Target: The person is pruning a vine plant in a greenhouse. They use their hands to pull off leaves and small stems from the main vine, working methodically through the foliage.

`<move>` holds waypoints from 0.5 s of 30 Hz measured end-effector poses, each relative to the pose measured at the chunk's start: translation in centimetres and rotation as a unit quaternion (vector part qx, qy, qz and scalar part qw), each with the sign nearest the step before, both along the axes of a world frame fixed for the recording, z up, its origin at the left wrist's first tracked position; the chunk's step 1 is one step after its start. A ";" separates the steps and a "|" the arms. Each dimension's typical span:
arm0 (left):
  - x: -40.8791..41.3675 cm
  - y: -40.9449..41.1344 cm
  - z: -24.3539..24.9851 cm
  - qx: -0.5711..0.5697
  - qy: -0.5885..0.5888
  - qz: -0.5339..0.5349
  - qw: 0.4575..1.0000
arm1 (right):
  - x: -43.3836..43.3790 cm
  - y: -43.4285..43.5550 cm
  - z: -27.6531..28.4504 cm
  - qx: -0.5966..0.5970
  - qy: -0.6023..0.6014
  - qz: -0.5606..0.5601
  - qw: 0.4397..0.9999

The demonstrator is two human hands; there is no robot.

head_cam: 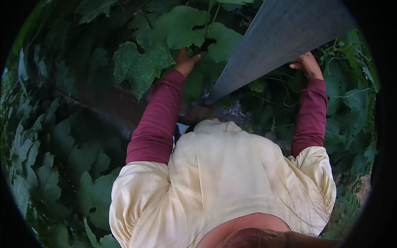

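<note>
Among broad lobed green leaves, my left hand (187, 62) reaches up on the left side of the picture, its fingers partly hidden beneath a large leaf (186, 28). A leaf with pale mottling (141, 66) hangs just left of that hand. Whether the fingers hold a stem cannot be seen. On the right, my right hand (308, 65) is bent at the wrist beside a thick grey pole (276, 46), its fingertips close to or partly behind the pole's edge. What those fingers touch is not clear. Both forearms wear maroon sleeves.
The grey pole slants from the top right down to the middle, between my hands. Thin vines and tendrils (287, 90) hang below my right hand. Dense foliage (93, 192) fills the left side, and more leaves (353, 102) stand at the right. Bare soil (363, 189) shows at lower right.
</note>
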State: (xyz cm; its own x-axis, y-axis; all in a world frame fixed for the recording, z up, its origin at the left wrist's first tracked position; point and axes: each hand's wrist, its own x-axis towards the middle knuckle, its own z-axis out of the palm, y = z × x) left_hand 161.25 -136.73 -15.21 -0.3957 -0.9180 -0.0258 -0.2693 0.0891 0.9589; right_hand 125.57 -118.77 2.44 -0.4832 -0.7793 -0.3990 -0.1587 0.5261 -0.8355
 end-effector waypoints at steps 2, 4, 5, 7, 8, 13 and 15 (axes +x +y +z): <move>-0.2 -3.1 -1.6 -0.061 -0.077 -0.055 0.994 | 5.2 3.4 -1.4 0.007 -0.083 0.095 0.992; 0.2 -5.7 -4.7 0.029 -0.071 -0.143 0.987 | 12.2 7.2 -2.7 0.044 -0.205 0.180 0.961; 0.4 -6.5 -5.5 0.073 -0.071 -0.188 0.977 | 15.9 8.5 -4.1 0.061 -0.274 0.217 0.935; 2.0 -5.8 -5.2 0.155 0.034 -0.224 0.962 | 23.5 8.7 -8.8 0.032 -0.333 0.200 0.921; 3.2 -5.0 -4.7 0.200 0.077 -0.240 0.947 | 26.8 7.7 -10.6 -0.020 -0.320 0.130 0.938; 10.3 -0.9 0.0 0.267 0.096 -0.265 0.922 | 34.8 -1.3 -19.3 0.001 -0.193 -0.118 0.974; 13.3 0.4 1.0 0.267 0.112 -0.238 0.927 | 37.9 -2.0 -20.1 -0.157 -0.229 -0.138 0.951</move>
State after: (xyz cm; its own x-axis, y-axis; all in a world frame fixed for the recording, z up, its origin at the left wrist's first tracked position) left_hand 174.50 -136.29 -14.16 -0.8035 -0.5175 -0.2942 -0.1105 -0.3560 0.9279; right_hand 163.52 -120.81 -17.62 -0.5183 -0.7638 -0.3847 0.3668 0.2079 -0.9068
